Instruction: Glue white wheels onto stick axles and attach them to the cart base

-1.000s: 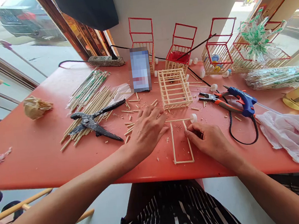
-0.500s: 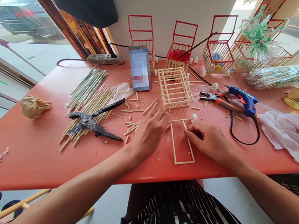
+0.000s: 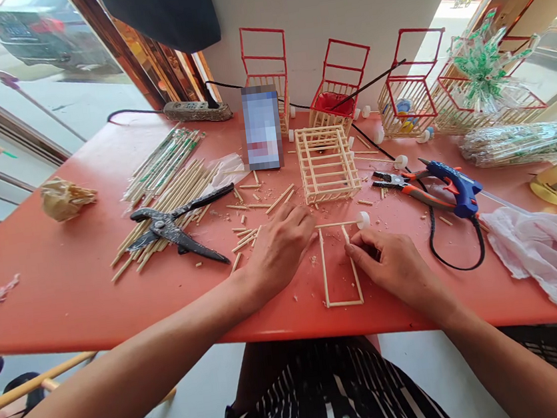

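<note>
On the red table before me lies a U-shaped frame of thin wooden sticks (image 3: pixel 324 267), its closed end towards me. Across its far end runs a wooden axle stick (image 3: pixel 331 225) with a white wheel (image 3: pixel 363 220) at the right. My left hand (image 3: pixel 285 245) is closed at the axle's left end, which its fingers hide. My right hand (image 3: pixel 385 258) pinches the frame's right side stick between thumb and fingers. Just beyond stands a slatted wooden stick basket (image 3: pixel 328 163). Small stick offcuts (image 3: pixel 246 239) lie by my left hand.
Black cutting pliers (image 3: pixel 165 228) rest on a pile of wooden sticks (image 3: pixel 158 212) at left. Orange-handled pliers (image 3: pixel 422 196) and a blue glue gun (image 3: pixel 451 182) lie right. A phone (image 3: pixel 263 130) stands behind, near red-trimmed stick carts (image 3: pixel 334 99). White plastic (image 3: pixel 544 249) is at far right.
</note>
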{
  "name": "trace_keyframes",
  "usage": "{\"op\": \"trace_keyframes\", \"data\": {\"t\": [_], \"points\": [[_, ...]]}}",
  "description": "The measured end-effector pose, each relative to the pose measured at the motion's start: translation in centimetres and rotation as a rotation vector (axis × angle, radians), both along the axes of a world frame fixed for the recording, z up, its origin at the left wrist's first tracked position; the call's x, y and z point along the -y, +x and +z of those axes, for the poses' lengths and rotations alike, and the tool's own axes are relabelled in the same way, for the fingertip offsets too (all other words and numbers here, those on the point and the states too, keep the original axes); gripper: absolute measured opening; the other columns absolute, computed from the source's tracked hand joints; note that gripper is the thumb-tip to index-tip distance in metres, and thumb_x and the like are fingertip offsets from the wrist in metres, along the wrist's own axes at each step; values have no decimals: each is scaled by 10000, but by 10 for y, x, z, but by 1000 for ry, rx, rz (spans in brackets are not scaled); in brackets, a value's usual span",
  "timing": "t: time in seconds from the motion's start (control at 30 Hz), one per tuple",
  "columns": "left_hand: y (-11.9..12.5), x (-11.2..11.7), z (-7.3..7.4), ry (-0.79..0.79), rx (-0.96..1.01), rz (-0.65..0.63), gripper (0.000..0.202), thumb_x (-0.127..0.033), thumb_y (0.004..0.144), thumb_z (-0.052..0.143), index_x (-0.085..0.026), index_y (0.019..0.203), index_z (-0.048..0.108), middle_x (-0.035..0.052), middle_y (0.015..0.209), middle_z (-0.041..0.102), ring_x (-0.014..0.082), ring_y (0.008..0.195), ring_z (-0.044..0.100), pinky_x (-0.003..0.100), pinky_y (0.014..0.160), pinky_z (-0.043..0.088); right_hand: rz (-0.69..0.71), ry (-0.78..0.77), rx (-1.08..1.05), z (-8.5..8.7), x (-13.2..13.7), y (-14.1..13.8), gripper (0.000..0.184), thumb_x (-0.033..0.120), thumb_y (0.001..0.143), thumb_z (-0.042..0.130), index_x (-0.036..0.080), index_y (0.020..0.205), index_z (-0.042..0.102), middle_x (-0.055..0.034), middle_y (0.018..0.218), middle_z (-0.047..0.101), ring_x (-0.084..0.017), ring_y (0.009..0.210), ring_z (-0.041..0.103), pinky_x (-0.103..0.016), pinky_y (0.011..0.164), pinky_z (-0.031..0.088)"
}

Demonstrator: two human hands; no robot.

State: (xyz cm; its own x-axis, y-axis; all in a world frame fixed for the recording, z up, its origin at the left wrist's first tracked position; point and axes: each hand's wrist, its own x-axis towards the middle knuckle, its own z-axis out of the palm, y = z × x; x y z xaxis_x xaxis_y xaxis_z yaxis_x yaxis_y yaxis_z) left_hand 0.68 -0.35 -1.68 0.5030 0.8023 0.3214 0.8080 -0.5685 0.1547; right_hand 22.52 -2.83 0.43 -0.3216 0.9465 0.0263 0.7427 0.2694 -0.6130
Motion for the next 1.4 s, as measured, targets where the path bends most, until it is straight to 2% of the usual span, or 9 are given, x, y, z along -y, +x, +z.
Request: {"op": "trace_keyframes", "data": {"t": [0.33,0.47,0.7,0.83,0.97,1.2,1.4], "points": [[-3,3,4,32,82,4,95,-175,978,583,-160,895,625,86,998,678,263,1004,606,390,874,537,24,47,-94,3,4,0,234,298,972,566,201,763,601,13,691,637,-124,592,506,-271,596,362],[-7,4,7,108,159,-19,80,-197,984,588,-158,919,612,77,979,679,257,996,615,384,868,530,2,97,-151,3,8,1,201,296,976,582,202,805,629,24,680,628,-114,572,495,-263,579,365],[-10,8,12,203,274,-23,73,-219,979,612,-189,923,577,49,910,648,225,906,602,343,785,501,-40,109,-309,4,17,-2,199,327,995,575,208,887,691,0,829,728,-120,650,582,-261,617,420],[-10,12,19,259,325,-35,113,-214,977,614,-195,883,553,37,866,634,214,859,586,332,762,490,-37,113,-405,3,20,-3,191,349,999,583,217,914,692,-21,890,754,-152,772,655,-270,682,462],[-9,16,25,312,345,-44,141,-219,961,641,-195,867,539,35,844,626,215,841,578,328,753,486,-21,92,-511,1,23,-4,173,358,994,603,212,913,653,-27,849,728,-161,788,674,-289,744,494],[-6,23,29,353,360,-31,128,-255,975,625,-193,887,556,46,848,641,222,846,576,346,774,491,40,-15,-687,-4,26,-6,188,404,1011,580,226,955,554,-78,1013,769,-173,907,714,-292,775,530],[-2,27,30,384,348,-46,88,-251,984,610,-197,922,579,51,869,644,227,882,580,358,799,497,35,-109,-734,-7,26,-8,253,453,996,594,241,917,481,-101,1027,803,-198,924,752,-323,782,560]]}}
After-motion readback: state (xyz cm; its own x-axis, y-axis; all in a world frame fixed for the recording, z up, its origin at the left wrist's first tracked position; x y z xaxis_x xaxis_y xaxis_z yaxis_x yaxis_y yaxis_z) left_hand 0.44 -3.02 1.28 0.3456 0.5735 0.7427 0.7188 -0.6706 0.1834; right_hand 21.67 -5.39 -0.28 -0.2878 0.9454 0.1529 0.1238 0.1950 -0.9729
